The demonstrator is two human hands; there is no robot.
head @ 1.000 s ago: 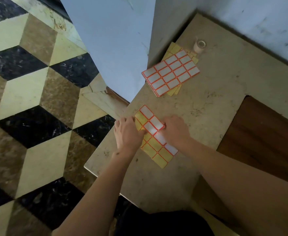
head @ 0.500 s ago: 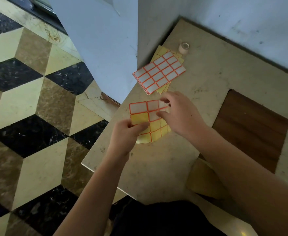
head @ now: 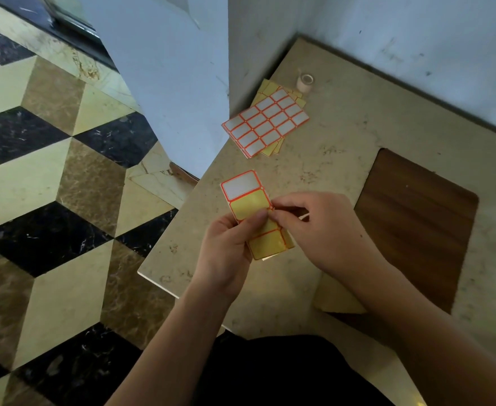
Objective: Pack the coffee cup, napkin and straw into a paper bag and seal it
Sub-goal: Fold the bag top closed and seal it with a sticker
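A partly used sticker sheet (head: 251, 205), yellow backing with orange-framed cells and one white label left at its top, is lifted above the stone table (head: 343, 136). My left hand (head: 229, 247) grips it with the thumb across its middle. My right hand (head: 320, 227) pinches at the sheet's right edge; whether a label is between the fingers is hidden. A tan paper bag corner (head: 337, 300) lies flat under my right forearm. No cup, napkin or straw is in view.
A stack of full label sheets (head: 265, 124) lies near the table's far left corner, a small tape roll (head: 305, 82) behind it. A dark wooden inset (head: 416, 218) fills the table's right part. The table's left edge drops to a patterned marble floor (head: 50, 200).
The sheet was lying flat on the table; both hands picked it up and turned it more upright. My right hand's fingers moved to its right edge.
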